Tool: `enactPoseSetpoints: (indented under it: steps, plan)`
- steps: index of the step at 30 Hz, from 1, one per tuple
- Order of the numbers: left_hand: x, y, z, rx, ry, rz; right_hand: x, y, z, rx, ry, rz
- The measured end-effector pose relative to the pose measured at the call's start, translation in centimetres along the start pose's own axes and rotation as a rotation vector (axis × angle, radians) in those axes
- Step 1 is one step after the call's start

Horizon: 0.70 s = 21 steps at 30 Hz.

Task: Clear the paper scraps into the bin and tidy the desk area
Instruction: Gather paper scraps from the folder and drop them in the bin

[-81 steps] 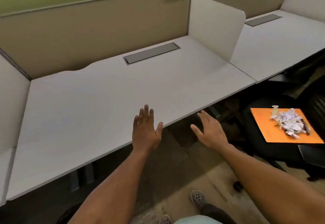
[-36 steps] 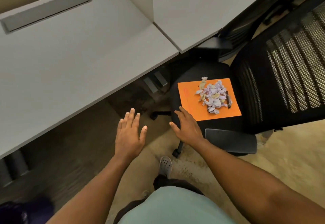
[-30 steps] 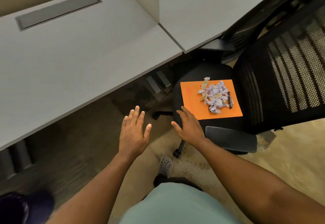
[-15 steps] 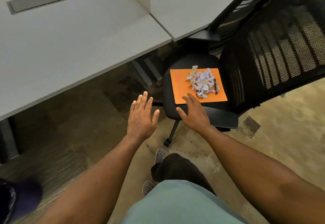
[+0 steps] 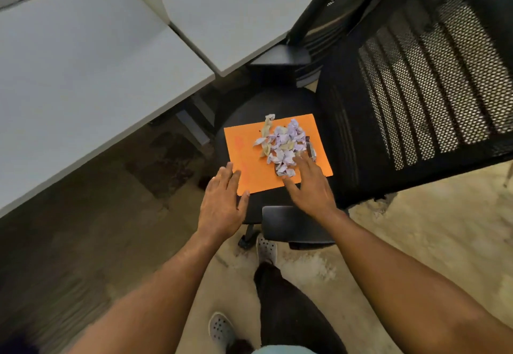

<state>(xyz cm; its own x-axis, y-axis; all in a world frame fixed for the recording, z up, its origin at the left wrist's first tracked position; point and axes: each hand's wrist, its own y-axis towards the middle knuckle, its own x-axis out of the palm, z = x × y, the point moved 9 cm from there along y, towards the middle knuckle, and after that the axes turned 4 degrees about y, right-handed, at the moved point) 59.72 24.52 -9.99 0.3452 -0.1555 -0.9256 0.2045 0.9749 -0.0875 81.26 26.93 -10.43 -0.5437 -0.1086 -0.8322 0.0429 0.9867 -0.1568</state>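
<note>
We see crumpled paper scraps (image 5: 283, 145), pale lilac w/ a few cream bits, creased & matt, lying on a smooth matt orange sheet (image 5: 255, 170), prob. card or paper. Under it the office chair seat (image 5: 241, 109) looks like black matt cloth; the chair back (image 5: 433, 76) is open black mesh, armrest pad (image 5: 294, 223) smooth dull plastic. Desk top (image 5: 83, 76) is a smooth pale grey laminate w/ low sheen. Carpet floor (image 5: 416, 228) looks rough & beige; perforated grey clogs (image 5: 220, 328) look rubbery
</note>
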Motion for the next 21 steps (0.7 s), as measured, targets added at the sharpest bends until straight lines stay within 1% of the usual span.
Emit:
enactPoseSetpoints:
  steps: [4, 8, 12, 16, 19, 21]
  plan:
    - [4.8, 5.9, 0.4, -0.028, -0.006, -0.065, 1.7, 5.5, 4.3, 0.05, 0.046, -0.065]
    - [9.4, 10.5, 0.4, -0.057, 0.001, -0.147, 3.7, 9.8, 7.7, 0.092, 0.06, -0.074]
    - [13.0, 13.7, 0.6, -0.019, -0.006, -0.21, 5.4, 12.7, 11.7, 0.261, 0.047, -0.027]
    - [15.0, 16.5, 1.4, 0.047, -0.016, -0.177, 6.7, 14.1, 14.4, 0.353, 0.002, 0.035]
    - [16.0, 18.5, 2.1, 0.084, -0.047, -0.116, 8.0, 15.1, 14.8, 0.334, -0.106, 0.037]
    - [16.9, 19.7, 2.2, 0.067, -0.047, -0.085, 8.9, 15.7, 14.8, 0.314, -0.169, 0.025]
